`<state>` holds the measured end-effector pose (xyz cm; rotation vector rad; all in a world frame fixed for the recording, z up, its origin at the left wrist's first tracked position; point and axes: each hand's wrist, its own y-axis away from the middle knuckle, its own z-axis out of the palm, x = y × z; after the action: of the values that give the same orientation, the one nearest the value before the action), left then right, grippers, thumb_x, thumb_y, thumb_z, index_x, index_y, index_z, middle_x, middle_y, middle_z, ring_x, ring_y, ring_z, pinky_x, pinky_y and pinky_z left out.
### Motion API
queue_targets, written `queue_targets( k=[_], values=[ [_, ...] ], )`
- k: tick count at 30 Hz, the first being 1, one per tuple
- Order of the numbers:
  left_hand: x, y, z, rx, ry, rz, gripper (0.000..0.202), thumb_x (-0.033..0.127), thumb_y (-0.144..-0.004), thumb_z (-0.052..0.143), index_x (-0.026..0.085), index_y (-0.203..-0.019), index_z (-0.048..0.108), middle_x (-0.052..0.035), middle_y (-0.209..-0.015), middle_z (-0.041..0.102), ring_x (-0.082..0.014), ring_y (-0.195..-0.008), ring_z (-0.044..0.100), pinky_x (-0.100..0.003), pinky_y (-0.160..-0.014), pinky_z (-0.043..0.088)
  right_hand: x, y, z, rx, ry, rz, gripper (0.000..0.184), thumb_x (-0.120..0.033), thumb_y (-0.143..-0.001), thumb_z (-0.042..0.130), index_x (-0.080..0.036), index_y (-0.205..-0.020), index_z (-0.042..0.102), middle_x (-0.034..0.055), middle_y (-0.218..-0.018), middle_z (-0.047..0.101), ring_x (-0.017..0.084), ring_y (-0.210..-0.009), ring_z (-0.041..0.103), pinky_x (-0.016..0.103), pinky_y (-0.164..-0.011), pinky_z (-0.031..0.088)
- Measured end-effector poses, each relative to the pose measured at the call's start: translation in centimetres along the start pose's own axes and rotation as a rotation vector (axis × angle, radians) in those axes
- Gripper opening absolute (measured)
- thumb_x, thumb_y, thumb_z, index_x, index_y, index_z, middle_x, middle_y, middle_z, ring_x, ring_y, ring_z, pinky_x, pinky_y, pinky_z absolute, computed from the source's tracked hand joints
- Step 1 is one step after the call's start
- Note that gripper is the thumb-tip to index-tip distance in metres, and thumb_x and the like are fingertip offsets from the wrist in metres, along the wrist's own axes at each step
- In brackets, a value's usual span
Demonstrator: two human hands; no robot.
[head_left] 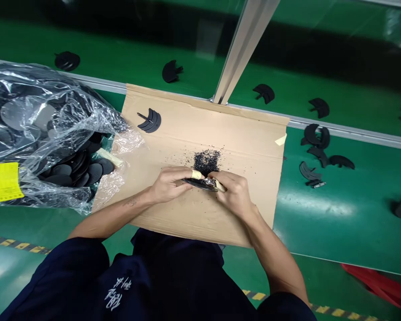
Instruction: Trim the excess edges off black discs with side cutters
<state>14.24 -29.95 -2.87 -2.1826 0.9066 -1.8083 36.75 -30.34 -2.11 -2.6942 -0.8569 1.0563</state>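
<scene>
My left hand (pixel 172 183) pinches a round, flat black plastic disc (pixel 200 184) by its left edge, tilted low over the cardboard sheet (pixel 173 218). A strip of pale tape wraps a finger of that hand. My right hand (pixel 235 191) is closed around a small shiny metal tool (pixel 212 183) whose head meets the disc's right end. Its exact kind is mostly hidden by the fingers, which also carry pale tape. Just beyond the hands lies a pile of black plastic shavings (pixel 207 159). A curved black part with a stem (pixel 150 120) rests on the cardboard's upper left.
A clear plastic bag (pixel 53 107) full of black discs (pixel 62 170) spreads at the left, bearing a yellow label (pixel 3 182). Several curved black parts (pixel 317 136) lie on the green table (pixel 334 223) at right. A metal post (pixel 243 49) rises behind the cardboard.
</scene>
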Motion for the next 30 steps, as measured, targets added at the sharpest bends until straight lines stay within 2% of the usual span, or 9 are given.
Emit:
queue_targets(
  k=[3,5,10,13,16,21,25,28,30],
  values=[
    [0.1,-0.2,-0.1,-0.034,-0.012,0.022,0.017,0.017,-0.094,0.068,0.016,-0.109,0.076,-0.0113,-0.097,0.080,-0.0164,-0.087,0.077,-0.025,-0.078,0.063,0.0,-0.1,-0.1,0.005,-0.160,0.027,0.024,-0.013,-0.093,0.049,-0.017,-0.098,0.073,0.0068,-0.090,0.078,0.017,-0.078,0.072,0.027,-0.069,0.054],
    [0.1,-0.3,-0.2,-0.049,-0.016,0.030,0.017,0.016,-0.094,0.066,0.015,-0.108,0.076,-0.0115,-0.097,0.080,-0.0162,-0.089,0.077,-0.025,-0.079,0.062,0.1,-0.2,-0.2,0.011,-0.152,0.041,0.021,-0.016,-0.094,0.052,-0.017,-0.098,0.073,0.0071,-0.090,0.078,0.017,-0.078,0.071,0.027,-0.070,0.054],
    [0.0,-0.3,-0.2,-0.083,-0.055,0.035,0.019,0.017,-0.094,0.066,0.015,-0.111,0.073,-0.0108,-0.097,0.078,-0.0158,-0.088,0.073,-0.025,-0.078,0.060,0.6,-0.1,-0.1,0.005,0.221,-0.007,0.023,-0.021,-0.095,0.054,-0.015,-0.108,0.072,0.0100,-0.085,0.075,0.022,-0.075,0.064,0.033,-0.067,0.047],
    [-0.3,-0.1,0.0,-0.065,-0.123,-0.019,0.021,0.022,-0.094,0.067,0.016,-0.113,0.073,-0.0097,-0.096,0.076,-0.0161,-0.086,0.071,-0.027,-0.077,0.058,0.8,-0.1,0.0,-0.005,0.291,0.001,0.027,-0.017,-0.093,0.053,-0.015,-0.113,0.071,0.0104,-0.089,0.074,0.023,-0.078,0.062,0.034,-0.068,0.045],
    [-0.5,0.0,0.1,-0.001,-0.130,-0.143,0.024,0.030,-0.094,0.068,0.017,-0.113,0.073,-0.0094,-0.100,0.076,-0.0176,-0.090,0.071,-0.030,-0.083,0.058,1.0,-0.1,-0.3,0.032,0.120,0.117,0.028,-0.016,-0.091,0.053,-0.018,-0.112,0.071,0.0095,-0.094,0.074,0.023,-0.083,0.063,0.035,-0.075,0.048],
    [-0.9,0.1,0.5,0.067,-0.052,-0.332,0.031,0.044,-0.092,0.069,0.014,-0.100,0.074,-0.0062,-0.087,0.074,-0.0160,-0.079,0.068,-0.026,-0.074,0.055,0.7,-0.3,-0.9,0.048,-0.366,0.277,0.021,-0.030,-0.092,0.064,-0.021,-0.111,0.067,0.0046,-0.092,0.070,0.018,-0.074,0.062,0.031,-0.069,0.050],
    [-0.9,0.0,0.6,-0.021,0.038,-0.319,0.044,0.055,-0.091,0.067,0.014,-0.105,0.075,-0.0093,-0.092,0.075,-0.0193,-0.085,0.070,-0.030,-0.079,0.057,0.0,-0.5,-0.6,0.109,-0.329,0.155,0.017,-0.037,-0.090,0.070,-0.022,-0.094,0.063,0.0026,-0.080,0.064,0.017,-0.071,0.058,0.030,-0.067,0.046],
    [-0.8,-0.9,-0.1,-0.164,0.143,-0.304,0.064,0.067,-0.099,0.041,0.014,-0.110,0.075,-0.0138,-0.102,0.076,-0.0241,-0.098,0.073,-0.036,-0.088,0.059,0.0,-0.5,-0.1,0.156,-0.220,0.006,0.013,-0.030,-0.095,0.063,-0.023,-0.085,0.059,0.0025,-0.072,0.060,0.018,-0.068,0.054,0.031,-0.065,0.043],
    [-0.5,-1.9,-0.8,-0.305,0.114,-0.321,0.067,0.062,-0.104,0.028,0.014,-0.110,0.075,-0.0148,-0.106,0.075,-0.0248,-0.101,0.072,-0.037,-0.090,0.058,0.3,-0.4,0.2,0.188,-0.168,-0.084,0.010,-0.025,-0.096,0.060,-0.023,-0.086,0.060,0.0024,-0.070,0.058,0.018,-0.065,0.053,0.032,-0.063,0.041]
  ],
)
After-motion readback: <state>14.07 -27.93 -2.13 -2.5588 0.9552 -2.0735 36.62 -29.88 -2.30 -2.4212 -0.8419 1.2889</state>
